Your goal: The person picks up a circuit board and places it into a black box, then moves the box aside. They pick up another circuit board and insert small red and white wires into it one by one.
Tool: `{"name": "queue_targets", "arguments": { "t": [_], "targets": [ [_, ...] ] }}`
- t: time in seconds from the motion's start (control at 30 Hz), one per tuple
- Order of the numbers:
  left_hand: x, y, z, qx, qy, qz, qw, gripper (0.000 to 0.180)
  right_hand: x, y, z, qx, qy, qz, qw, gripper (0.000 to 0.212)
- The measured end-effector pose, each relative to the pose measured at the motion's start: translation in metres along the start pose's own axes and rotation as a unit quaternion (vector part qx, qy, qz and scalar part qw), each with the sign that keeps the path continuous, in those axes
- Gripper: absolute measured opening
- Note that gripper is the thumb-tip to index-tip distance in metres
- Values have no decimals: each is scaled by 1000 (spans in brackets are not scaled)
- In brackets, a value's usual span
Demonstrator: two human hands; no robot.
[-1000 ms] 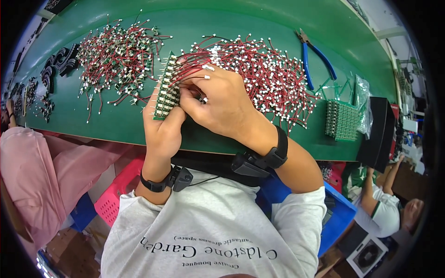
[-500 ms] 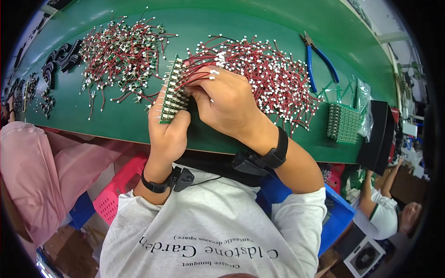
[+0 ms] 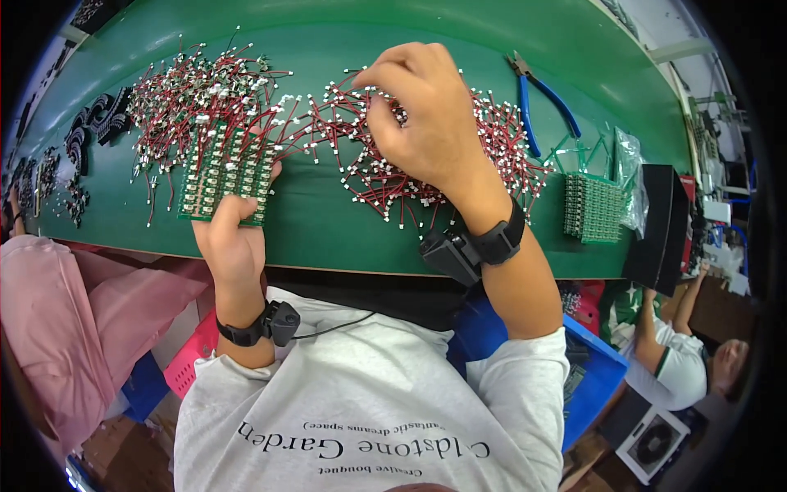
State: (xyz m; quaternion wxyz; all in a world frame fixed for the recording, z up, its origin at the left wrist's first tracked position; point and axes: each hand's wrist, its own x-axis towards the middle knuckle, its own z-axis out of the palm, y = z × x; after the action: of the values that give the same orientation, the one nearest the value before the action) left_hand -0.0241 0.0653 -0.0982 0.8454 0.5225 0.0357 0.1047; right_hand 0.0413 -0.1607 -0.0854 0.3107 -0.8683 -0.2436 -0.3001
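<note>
A green circuit board panel point(image 3: 215, 179) with rows of small white parts faces up in my left hand point(image 3: 229, 242). My left thumb presses on its near edge, while the other fingers are mostly hidden beneath. Red-and-black wire leads with white plugs reach out from the panel's far right side. Over the pile of loose wire leads point(image 3: 385, 176) hovers my right hand point(image 3: 430, 119), thumb and forefinger curved but apart, with nothing visible between them. Its other fingers are curled and partly hidden.
Behind the panel lies a heap of wired small boards point(image 3: 193, 90). Blue-handled cutters point(image 3: 545, 98) rest at the far right, near a stack of green panels point(image 3: 592, 209), a clear plastic bag point(image 3: 630, 176) and a black box point(image 3: 660, 221). Black strips point(image 3: 90, 123) lie far left.
My left hand has moved left and turned the panel from edge-on to face up. My right hand has left the leads at the panel and risen rightward over the loose pile.
</note>
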Motion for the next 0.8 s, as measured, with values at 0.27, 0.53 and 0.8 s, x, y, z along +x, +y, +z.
{"name": "queue_targets", "arguments": {
  "t": [0.27, 0.53, 0.8],
  "targets": [
    [-4, -1, -10, -7, 7, -10, 1000, 62, -12, -21, 12, -28, -124, 16, 992, 64],
    [-3, -8, -9, -25, 10, 17, 1000, 65, -16, -36, 37, -89, -130, 39, 987, 53],
    [-4, -3, -2, -25, 12, 26, 999, 65, -17, -20, 33, -87, -122, -35, 988, 13]
  ]
}}
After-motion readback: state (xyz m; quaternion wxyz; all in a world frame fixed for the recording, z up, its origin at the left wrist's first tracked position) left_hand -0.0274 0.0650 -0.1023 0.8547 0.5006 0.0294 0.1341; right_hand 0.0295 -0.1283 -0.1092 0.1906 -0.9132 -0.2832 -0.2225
